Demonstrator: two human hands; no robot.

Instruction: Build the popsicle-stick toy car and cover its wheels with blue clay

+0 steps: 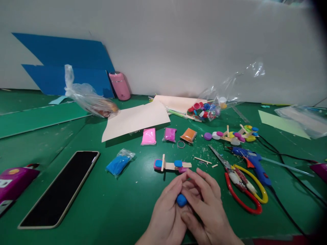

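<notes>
A small ball of blue modelling clay sits between my two hands, low in the middle of the view. My left hand cups it from the left, palm partly upturned. Curled over from the other side, my right hand touches the ball with its fingers; part of that grip is hidden. Just beyond my fingertips lies a little model of wooden sticks with blue and pink clay pieces on it. An opened-looking packet of blue clay is to the left of the model.
Scissors and a blue glue gun with a cord lie at right. A phone is at left. Pink, magenta and orange clay packets lie ahead. Behind are a bag of bottle caps and a pink flask.
</notes>
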